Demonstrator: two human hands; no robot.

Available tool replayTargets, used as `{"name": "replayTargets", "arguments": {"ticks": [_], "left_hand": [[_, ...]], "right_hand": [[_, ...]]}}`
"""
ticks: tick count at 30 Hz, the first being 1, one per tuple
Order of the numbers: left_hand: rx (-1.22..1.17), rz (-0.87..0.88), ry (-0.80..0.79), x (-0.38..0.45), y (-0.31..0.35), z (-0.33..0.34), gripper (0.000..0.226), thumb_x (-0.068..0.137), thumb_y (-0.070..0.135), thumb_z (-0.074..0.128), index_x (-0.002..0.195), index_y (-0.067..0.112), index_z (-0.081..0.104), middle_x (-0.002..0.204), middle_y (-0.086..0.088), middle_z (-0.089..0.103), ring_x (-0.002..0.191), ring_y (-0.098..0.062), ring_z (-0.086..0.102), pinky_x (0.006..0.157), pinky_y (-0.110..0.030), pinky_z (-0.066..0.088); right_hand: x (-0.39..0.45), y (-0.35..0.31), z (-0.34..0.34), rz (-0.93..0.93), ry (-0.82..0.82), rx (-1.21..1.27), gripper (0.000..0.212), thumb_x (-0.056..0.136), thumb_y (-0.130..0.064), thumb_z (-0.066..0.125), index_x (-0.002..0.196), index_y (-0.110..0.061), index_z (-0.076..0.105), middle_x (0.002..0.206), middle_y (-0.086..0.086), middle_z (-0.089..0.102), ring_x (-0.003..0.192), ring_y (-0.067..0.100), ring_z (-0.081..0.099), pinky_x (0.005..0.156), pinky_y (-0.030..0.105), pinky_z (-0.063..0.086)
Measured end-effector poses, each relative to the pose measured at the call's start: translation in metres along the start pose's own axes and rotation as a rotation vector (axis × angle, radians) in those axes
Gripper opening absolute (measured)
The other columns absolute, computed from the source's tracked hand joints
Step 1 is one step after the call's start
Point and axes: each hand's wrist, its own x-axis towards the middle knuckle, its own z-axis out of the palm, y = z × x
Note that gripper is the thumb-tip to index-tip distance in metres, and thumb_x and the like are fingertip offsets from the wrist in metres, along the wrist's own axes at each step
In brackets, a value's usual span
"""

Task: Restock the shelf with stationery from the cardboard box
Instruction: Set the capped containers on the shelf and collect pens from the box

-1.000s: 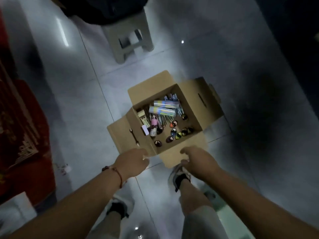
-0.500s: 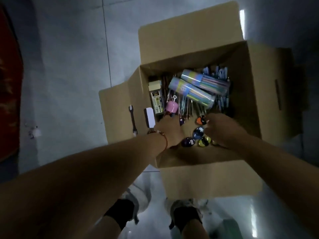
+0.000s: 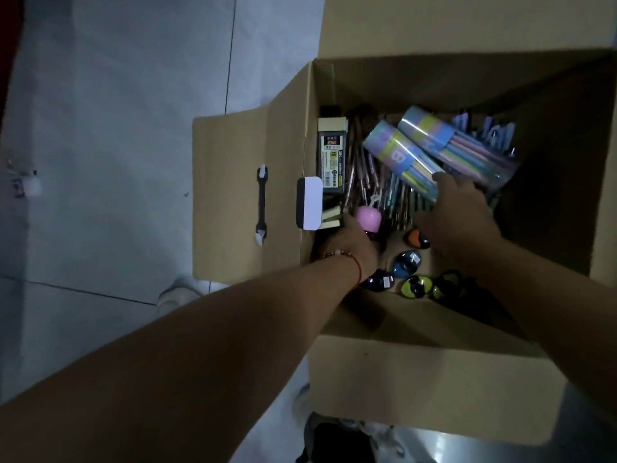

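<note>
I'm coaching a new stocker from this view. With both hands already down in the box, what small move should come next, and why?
Probably curl the right hand round the nearer pastel tube and lift it out. Its fingertips already reach that tube's near end, and the tube lies on top of the loose pens, so nothing pins it.

The cardboard box (image 3: 434, 379) is sitting on the floor (image 3: 117, 128), with both hands reaching down into it. Two tubes (image 3: 404, 162) are lying side by side over a layer of pens (image 3: 367, 182), and the right hand (image 3: 457, 222) is touching the nearer tube's end. The left hand (image 3: 350, 245) is resting at the left wall (just beside a small packet (image 3: 330, 158)), with sharpeners (image 3: 407, 262) lying between the two wrists.
</note>
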Motion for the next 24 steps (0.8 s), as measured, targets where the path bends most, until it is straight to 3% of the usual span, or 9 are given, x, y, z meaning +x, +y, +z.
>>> {"name": "replayTargets", "arguments": {"ticks": [4, 6, 8, 11, 15, 18, 20, 24], "left_hand": [[-0.246, 0.006, -0.05, -0.02, -0.003, -0.001, 0.072, 0.091, 0.038, 0.06, 0.148, 0.013, 0.023, 0.089, -0.001, 0.058, 0.082, -0.025, 0.059, 0.069, -0.03, 0.042], [-0.377, 0.054, -0.045, -0.031, -0.006, -0.008, 0.069, 0.087, 0.037, 0.062, 0.144, 0.015, 0.031, 0.08, 0.002, 0.056, 0.07, -0.02, 0.058, 0.059, -0.028, 0.041], [-0.374, 0.157, 0.022, -0.041, -0.009, -0.016, 0.05, 0.083, 0.038, 0.064, 0.126, 0.021, 0.045, 0.079, 0.002, 0.059, 0.069, -0.021, 0.059, 0.06, -0.03, 0.046], [-0.354, 0.272, 0.105, -0.051, -0.012, -0.031, 0.032, 0.078, 0.04, 0.063, 0.099, 0.022, 0.047, 0.081, -0.001, 0.06, 0.069, -0.023, 0.06, 0.064, -0.035, 0.049], [-0.455, 0.196, 0.053, -0.054, -0.006, -0.04, 0.027, 0.081, 0.039, 0.063, 0.09, 0.022, 0.045, 0.074, 0.001, 0.055, 0.063, -0.022, 0.056, 0.056, -0.028, 0.041], [-0.526, 0.176, -0.003, -0.054, -0.001, -0.041, 0.025, 0.084, 0.037, 0.062, 0.095, 0.022, 0.046, 0.077, 0.0, 0.056, 0.062, -0.019, 0.055, 0.053, -0.024, 0.04], [-0.545, 0.165, -0.019, -0.054, 0.001, -0.039, 0.025, 0.084, 0.035, 0.062, 0.099, 0.021, 0.048, 0.078, 0.001, 0.055, 0.061, -0.016, 0.055, 0.052, -0.023, 0.039], [-0.611, 0.125, -0.069, -0.057, 0.003, -0.034, 0.034, 0.072, 0.042, 0.06, 0.097, 0.022, 0.051, 0.075, 0.0, 0.056, 0.064, -0.021, 0.06, 0.06, -0.035, 0.051]], "right_hand": [[-0.004, 0.012, -0.004, 0.171, 0.059, 0.114, 0.057, 0.087, -0.021, 0.066, 0.137, -0.007, 0.042, 0.137, 0.019, 0.045, 0.121, 0.041, 0.047, 0.095, 0.047, 0.043], [-0.012, 0.018, -0.005, 0.256, -0.017, 0.282, 0.054, 0.089, -0.017, 0.063, 0.137, -0.011, 0.04, 0.123, 0.013, 0.054, 0.108, 0.036, 0.055, 0.083, 0.039, 0.044], [-0.023, 0.021, -0.001, 0.27, -0.089, 0.373, 0.047, 0.089, -0.016, 0.062, 0.133, -0.015, 0.045, 0.108, 0.006, 0.056, 0.095, 0.029, 0.057, 0.077, 0.035, 0.045], [-0.034, 0.018, 0.008, 0.237, -0.169, 0.319, 0.018, 0.088, -0.022, 0.064, 0.099, -0.01, 0.067, 0.091, 0.01, 0.066, 0.088, 0.031, 0.064, 0.075, 0.035, 0.048], [-0.044, 0.017, 0.021, 0.257, -0.157, 0.396, 0.023, 0.091, -0.023, 0.061, 0.084, -0.004, 0.07, 0.083, 0.017, 0.068, 0.083, 0.034, 0.064, 0.073, 0.036, 0.049], [-0.041, 0.018, 0.026, 0.338, -0.048, 0.468, 0.018, 0.084, -0.027, 0.066, 0.09, -0.009, 0.065, 0.091, 0.009, 0.066, 0.082, 0.028, 0.062, 0.068, 0.033, 0.046], [-0.037, 0.018, 0.029, 0.35, 0.064, 0.464, 0.04, 0.073, -0.034, 0.07, 0.104, -0.01, 0.061, 0.106, 0.011, 0.063, 0.087, 0.026, 0.063, 0.067, 0.031, 0.047], [-0.02, 0.012, 0.032, 0.209, 0.214, 0.354, 0.076, 0.076, -0.031, 0.08, 0.136, -0.007, 0.04, 0.137, 0.017, 0.044, 0.125, 0.036, 0.047, 0.099, 0.048, 0.044]]}}
